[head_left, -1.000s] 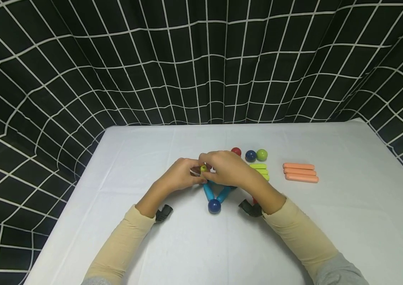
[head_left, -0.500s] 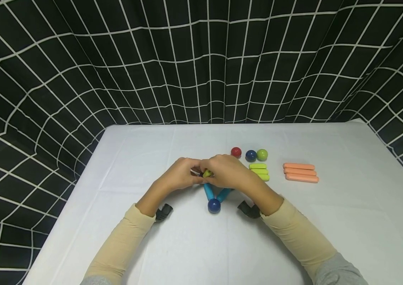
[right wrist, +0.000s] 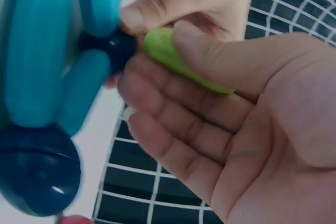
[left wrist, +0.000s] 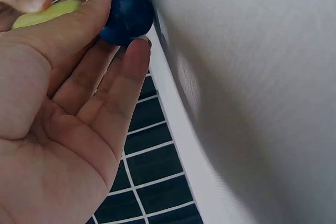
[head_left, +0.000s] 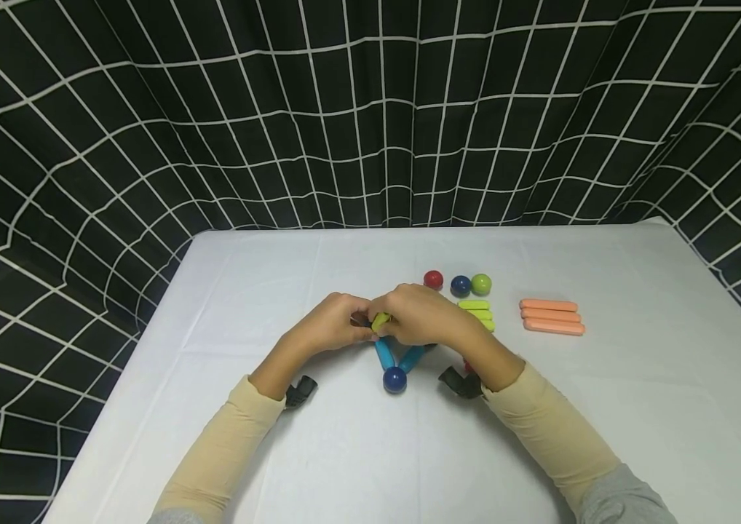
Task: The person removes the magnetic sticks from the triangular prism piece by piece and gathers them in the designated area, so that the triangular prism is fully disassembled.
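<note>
My left hand [head_left: 334, 324] pinches a dark blue ball [left wrist: 127, 18] between thumb and fingertips. Joined to this ball are light blue sticks [right wrist: 86, 90], which lead to another dark blue ball [head_left: 394, 380] nearer the front of the table. With thumb and fingers, my right hand [head_left: 416, 313] pinches a lime-green stick [right wrist: 168, 53]. One end of that stick points at the ball in the left hand; whether they touch is hidden by fingers. Part of the joined frame lies under the right hand in the head view.
Behind the right hand lie a red ball [head_left: 433, 279], a blue ball [head_left: 461, 286] and a green ball [head_left: 481, 284]. Lime sticks [head_left: 475, 306] lie just in front of them, partly covered. Orange sticks [head_left: 550, 316] lie farther right. A gridded black curtain [head_left: 370, 131] surrounds the white table [head_left: 344, 466].
The lime stick, earlier end-on to the head camera, now lies tilted between the hands. My right hand has lowered slightly, uncovering the red ball behind it. The left hand stays nearly in place.
</note>
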A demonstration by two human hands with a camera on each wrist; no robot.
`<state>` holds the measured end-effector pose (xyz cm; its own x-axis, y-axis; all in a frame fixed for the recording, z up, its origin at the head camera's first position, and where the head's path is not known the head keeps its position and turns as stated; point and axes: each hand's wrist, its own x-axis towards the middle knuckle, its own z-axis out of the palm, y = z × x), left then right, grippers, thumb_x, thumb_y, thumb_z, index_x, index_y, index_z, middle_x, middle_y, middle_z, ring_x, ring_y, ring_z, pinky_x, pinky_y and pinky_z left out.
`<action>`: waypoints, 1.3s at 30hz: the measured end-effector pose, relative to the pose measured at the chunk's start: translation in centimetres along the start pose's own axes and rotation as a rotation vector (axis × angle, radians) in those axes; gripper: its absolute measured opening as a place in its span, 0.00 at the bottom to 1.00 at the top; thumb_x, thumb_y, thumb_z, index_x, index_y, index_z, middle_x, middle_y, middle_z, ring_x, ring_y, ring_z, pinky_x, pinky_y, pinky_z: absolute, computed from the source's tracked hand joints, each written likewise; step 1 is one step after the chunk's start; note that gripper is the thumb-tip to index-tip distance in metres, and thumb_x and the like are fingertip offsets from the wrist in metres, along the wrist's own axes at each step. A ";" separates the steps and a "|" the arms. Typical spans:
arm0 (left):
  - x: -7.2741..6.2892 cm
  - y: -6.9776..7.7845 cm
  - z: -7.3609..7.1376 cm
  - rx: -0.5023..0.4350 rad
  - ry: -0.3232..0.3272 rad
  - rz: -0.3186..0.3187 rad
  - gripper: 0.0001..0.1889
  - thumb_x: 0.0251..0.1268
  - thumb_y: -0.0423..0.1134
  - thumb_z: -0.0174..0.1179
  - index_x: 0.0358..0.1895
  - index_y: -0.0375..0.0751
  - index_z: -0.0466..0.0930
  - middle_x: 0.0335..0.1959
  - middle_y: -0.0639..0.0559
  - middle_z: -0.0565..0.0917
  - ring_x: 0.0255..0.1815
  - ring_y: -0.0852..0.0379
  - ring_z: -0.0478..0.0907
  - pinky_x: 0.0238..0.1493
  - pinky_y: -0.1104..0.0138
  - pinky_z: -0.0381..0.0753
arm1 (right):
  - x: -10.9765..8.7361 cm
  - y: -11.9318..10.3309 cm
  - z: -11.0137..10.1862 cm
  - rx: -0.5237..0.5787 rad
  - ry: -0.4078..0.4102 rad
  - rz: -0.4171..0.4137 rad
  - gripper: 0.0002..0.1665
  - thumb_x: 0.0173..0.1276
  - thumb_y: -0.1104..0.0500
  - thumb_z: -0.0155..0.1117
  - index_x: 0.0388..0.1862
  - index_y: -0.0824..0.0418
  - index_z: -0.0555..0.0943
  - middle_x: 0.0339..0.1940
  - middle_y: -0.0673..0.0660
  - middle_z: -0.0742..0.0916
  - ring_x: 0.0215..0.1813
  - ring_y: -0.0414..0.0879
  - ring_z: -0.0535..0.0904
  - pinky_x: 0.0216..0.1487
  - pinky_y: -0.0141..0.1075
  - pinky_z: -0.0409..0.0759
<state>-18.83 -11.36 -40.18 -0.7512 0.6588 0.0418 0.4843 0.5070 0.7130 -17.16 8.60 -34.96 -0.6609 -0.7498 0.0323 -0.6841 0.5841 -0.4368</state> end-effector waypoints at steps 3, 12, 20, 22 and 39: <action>0.0 0.0 0.0 0.008 -0.002 -0.009 0.10 0.57 0.33 0.74 0.42 0.37 0.86 0.38 0.53 0.89 0.41 0.63 0.85 0.45 0.70 0.81 | -0.2 -0.1 -0.8 0.052 0.008 0.000 0.06 0.66 0.64 0.71 0.42 0.59 0.88 0.31 0.45 0.86 0.32 0.40 0.77 0.38 0.34 0.78; 0.0 -0.2 0.0 0.021 -0.006 -0.043 0.13 0.58 0.35 0.74 0.46 0.39 0.87 0.41 0.54 0.88 0.44 0.62 0.84 0.49 0.67 0.80 | -0.8 0.3 -1.6 0.122 -0.054 0.036 0.09 0.72 0.69 0.61 0.49 0.64 0.79 0.31 0.52 0.84 0.30 0.42 0.77 0.36 0.34 0.78; 0.1 0.0 -0.1 0.019 -0.009 -0.057 0.13 0.58 0.36 0.74 0.48 0.41 0.88 0.43 0.55 0.88 0.48 0.61 0.83 0.52 0.65 0.79 | -2.5 1.2 -1.5 0.089 -0.031 0.102 0.16 0.71 0.61 0.67 0.49 0.59 0.69 0.25 0.50 0.77 0.23 0.42 0.73 0.27 0.33 0.73; 0.1 0.0 0.0 0.019 -0.011 -0.061 0.14 0.59 0.36 0.74 0.48 0.41 0.88 0.43 0.55 0.88 0.49 0.61 0.83 0.53 0.64 0.79 | -3.0 1.5 -1.5 0.090 -0.017 0.114 0.17 0.68 0.59 0.71 0.48 0.59 0.73 0.26 0.49 0.79 0.25 0.41 0.74 0.28 0.33 0.75; 0.1 0.2 0.2 0.037 -0.007 -0.099 0.14 0.58 0.37 0.74 0.48 0.43 0.88 0.43 0.58 0.87 0.48 0.62 0.82 0.53 0.63 0.79 | -7.8 4.6 -1.0 -0.035 0.070 0.080 0.10 0.62 0.61 0.75 0.43 0.60 0.89 0.34 0.46 0.84 0.37 0.40 0.77 0.41 0.37 0.81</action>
<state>-18.73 -11.06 -40.21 -0.7930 0.6084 -0.0327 0.4244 0.5900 0.6868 -15.49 17.43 -36.27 -0.7332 -0.6773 0.0615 -0.6374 0.6529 -0.4092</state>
